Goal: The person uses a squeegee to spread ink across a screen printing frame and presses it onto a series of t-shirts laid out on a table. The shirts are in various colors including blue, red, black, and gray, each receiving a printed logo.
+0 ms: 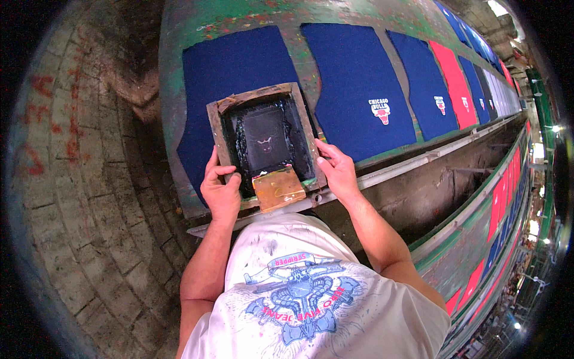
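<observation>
2 hands, 1 frame, 1 brn block, 3 nearest navy cloth pcs.

White lettering tops a red-and-white bull's-head emblem on a dark blue cloth panel. Red lettering marks the white printed shirt, red painted characters the grey block wall.

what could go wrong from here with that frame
The brown block lies across the near edge of the wooden frame, so it might slide off if the frame tilts. The glossy, possibly wet black coating inside could smear the left hand or mark the navy fabric below.
</observation>
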The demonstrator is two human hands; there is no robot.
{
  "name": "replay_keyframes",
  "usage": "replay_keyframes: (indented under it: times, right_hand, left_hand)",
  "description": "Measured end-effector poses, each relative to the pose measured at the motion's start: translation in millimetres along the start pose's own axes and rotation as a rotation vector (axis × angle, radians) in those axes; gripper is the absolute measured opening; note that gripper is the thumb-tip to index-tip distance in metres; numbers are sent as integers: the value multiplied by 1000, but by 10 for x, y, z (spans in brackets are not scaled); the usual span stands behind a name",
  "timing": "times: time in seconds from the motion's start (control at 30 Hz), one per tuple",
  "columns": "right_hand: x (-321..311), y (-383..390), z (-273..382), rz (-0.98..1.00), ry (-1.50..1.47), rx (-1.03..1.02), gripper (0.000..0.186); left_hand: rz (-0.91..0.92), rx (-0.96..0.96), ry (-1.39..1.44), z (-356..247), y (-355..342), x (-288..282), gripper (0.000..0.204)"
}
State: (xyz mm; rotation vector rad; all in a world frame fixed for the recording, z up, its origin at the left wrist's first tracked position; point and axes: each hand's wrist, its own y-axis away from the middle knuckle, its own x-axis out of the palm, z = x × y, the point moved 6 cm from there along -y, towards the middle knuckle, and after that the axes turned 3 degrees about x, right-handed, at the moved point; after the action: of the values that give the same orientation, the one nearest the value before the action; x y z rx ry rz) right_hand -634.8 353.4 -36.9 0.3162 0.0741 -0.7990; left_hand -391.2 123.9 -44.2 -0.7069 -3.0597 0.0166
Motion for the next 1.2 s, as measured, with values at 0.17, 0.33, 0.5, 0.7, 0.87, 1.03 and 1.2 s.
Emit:
replay_keyframes:
  times: [0.17, 0.33, 0.5, 0.7, 0.87, 1.03, 1.2]
  right_hand:
    - [-5, -1, -8, 6, 9, -8, 53]
    - [4, -15, 329, -50, 195, -187, 49]
    - [276, 437, 958, 111, 574, -640, 45]
    - [650, 663, 1023, 351, 754, -795, 41]
    - [647, 585, 1038, 285, 762, -829, 38]
    - [662, 508, 1152, 255, 692, -873, 37]
    - [675, 431, 1231, 220, 636, -858, 33]
  left_hand:
    - [-4, -5, 10, -15, -5, 6, 19]
    - [-1, -14, 23, -7, -44, 34, 20]
    - [-8, 11, -14, -6, -35, 24, 19]
    - [-5, 47, -66, -3, -53, 17, 16]
    - [-7, 43, -82, -12, -48, 14, 14]
    - [-7, 53, -42, -19, -51, 32, 14]
    - [-5, 54, -34, -21, -50, 36, 14]
